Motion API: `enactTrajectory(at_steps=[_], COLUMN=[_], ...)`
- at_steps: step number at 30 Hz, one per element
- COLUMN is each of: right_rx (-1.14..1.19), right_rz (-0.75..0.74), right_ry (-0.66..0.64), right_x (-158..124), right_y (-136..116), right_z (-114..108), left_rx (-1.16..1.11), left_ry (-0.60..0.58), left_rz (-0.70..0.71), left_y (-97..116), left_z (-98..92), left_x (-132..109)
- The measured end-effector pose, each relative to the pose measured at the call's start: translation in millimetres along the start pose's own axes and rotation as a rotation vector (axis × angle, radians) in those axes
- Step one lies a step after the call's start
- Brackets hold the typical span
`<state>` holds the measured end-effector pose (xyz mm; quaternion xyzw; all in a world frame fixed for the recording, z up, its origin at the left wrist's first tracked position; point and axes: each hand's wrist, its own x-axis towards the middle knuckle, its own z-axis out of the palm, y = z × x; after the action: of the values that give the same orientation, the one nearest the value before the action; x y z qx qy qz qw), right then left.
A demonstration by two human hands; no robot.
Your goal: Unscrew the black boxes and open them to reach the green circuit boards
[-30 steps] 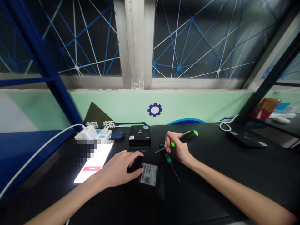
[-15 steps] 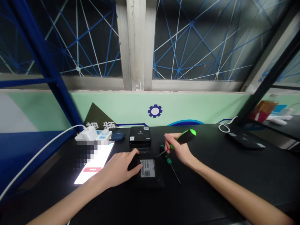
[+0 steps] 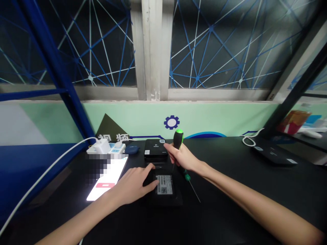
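Observation:
A black device (image 3: 167, 201) with a white printed label (image 3: 165, 184) lies on the black table. My left hand (image 3: 138, 182) rests on its left side, thumb and fingers spread apart. My right hand (image 3: 182, 156) grips a black and green screwdriver (image 3: 178, 139), held nearly upright, its shaft pointing down at the device's upper right corner. Where the tip meets the device is too dark to make out. Beside the device, to the right, lies a second screwdriver (image 3: 188, 178) with a green-tipped handle, partly hidden under my right hand.
Behind the device sits a black box (image 3: 155, 149). A lit phone (image 3: 108, 180), a power strip (image 3: 112, 148) with a white plug and a dark blue case (image 3: 132, 149) are at the left. Another flat black device (image 3: 274, 156) and a white cable (image 3: 249, 140) lie at the right.
The screwdriver in my right hand has swung from leaning right to nearly upright, and that hand has shifted left. My left hand stays on the device. The whole view has moved slightly.

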<state>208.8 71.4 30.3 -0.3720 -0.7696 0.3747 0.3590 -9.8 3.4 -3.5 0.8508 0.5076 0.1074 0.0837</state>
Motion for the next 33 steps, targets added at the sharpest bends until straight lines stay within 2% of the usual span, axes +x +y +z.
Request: enactTrajectory(at_steps=[8, 15, 22, 25, 30, 33], right_rx=[0.083, 0.333, 0.401, 0.407, 0.372, 0.397], right_rz=[0.061, 0.041, 0.062, 0.051, 0.004, 0.026], right_ry=[-0.101, 0.12, 0.14, 0.111, -0.068, -0.058], right_x=[-5, -25, -35, -37, -38, -39], right_y=[-7, 18, 27, 28, 25, 23], right_z=[-14, -5, -2, -6, -13, -11], left_rx=[0.015, 0.022, 0.025, 0.024, 0.018, 0.024], left_ry=[-0.023, 0.008, 0.0, -0.007, -0.011, -0.015], left_rz=[-0.008, 0.0, -0.002, -0.004, -0.001, -0.003], left_y=[0, -1, -2, -2, -1, -1], left_z=[0.0, 0.0, 0.5, 0.9, -0.1, -1.3], left_x=[-1, -2, -2, -2, -2, -2])
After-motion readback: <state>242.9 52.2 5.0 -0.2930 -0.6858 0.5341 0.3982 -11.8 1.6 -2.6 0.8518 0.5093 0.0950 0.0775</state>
